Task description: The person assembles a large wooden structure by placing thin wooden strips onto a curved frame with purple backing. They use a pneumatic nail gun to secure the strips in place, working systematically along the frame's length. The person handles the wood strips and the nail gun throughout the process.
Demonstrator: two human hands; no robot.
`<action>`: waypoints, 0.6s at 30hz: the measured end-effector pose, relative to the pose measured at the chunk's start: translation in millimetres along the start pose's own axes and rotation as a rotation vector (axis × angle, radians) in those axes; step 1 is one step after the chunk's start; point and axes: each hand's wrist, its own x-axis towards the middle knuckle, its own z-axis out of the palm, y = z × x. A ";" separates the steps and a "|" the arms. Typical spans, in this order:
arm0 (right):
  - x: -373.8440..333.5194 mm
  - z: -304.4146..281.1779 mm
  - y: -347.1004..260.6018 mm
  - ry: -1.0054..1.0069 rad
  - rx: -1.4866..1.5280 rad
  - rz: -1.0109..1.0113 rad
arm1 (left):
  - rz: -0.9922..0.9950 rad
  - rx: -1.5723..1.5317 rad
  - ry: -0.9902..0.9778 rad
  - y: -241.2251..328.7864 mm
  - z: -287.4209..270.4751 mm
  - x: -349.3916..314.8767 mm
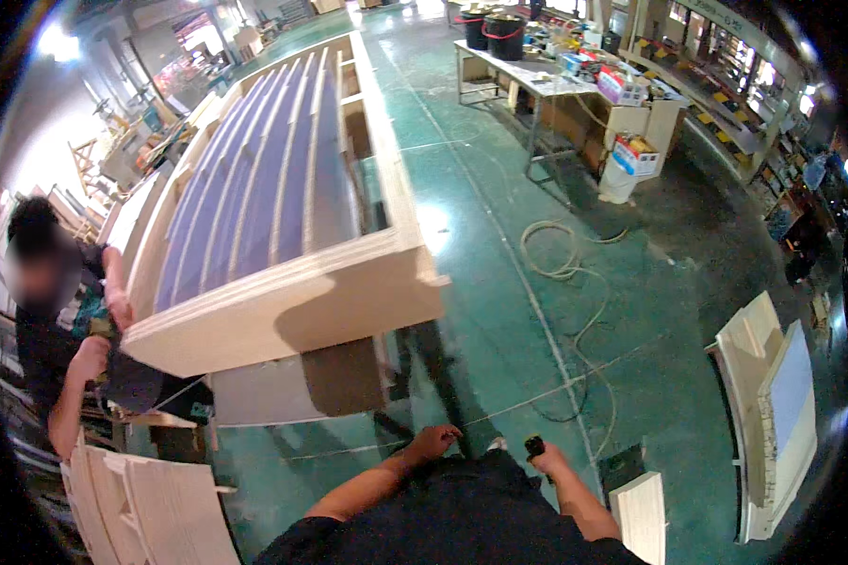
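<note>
My left hand [435, 440] is low in front of my body, its fingers curled together. Whatever it may hold is too small to make out. To the right, my right hand [551, 461] grips a small black tool [535, 444], its exact kind unclear. Ahead and to the left lies a large wooden frame [349, 297], raised off the floor, with long pale slats [245, 202] over a bluish-purple surface. Both hands are apart from the frame. At its near left corner a co-worker [42, 301] holds a teal and black power tool [92, 315].
A cluttered workbench [546, 80] with black buckets [504, 38] stands far right. A pale hose [589, 273] coils across the green floor. Boards [787, 424] lean at right, a wooden piece [639, 518] lies near my right arm, and panels [174, 504] stand at near left.
</note>
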 end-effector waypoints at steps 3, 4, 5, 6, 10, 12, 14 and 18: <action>33.8 -59.8 -6.6 0.117 0.010 -0.231 | -0.046 -0.029 -0.129 0.7 27.8 99.6; 55.9 -77.5 -8.6 0.129 0.021 -0.269 | -0.044 -0.041 -0.170 3.7 34.8 129.4; 74.5 -98.6 -15.9 0.144 0.036 -0.312 | -0.102 -0.044 -0.241 12.3 32.9 162.8; 91.2 -118.5 -23.3 0.175 0.064 -0.293 | -0.164 -0.044 -0.312 20.2 30.7 193.1; 160.4 -188.0 -58.7 0.157 0.176 -0.169 | 0.030 0.184 -0.338 -9.2 47.4 317.5; 216.6 -218.4 -58.1 0.166 0.175 -0.128 | -0.046 0.413 -0.507 -22.0 47.0 391.9; 256.6 -245.9 -57.9 0.234 0.085 -0.161 | 0.061 0.534 -0.686 -71.6 64.9 469.9; 296.1 -309.8 -40.1 0.197 0.065 -0.076 | -0.031 0.291 -0.590 -35.8 11.1 585.1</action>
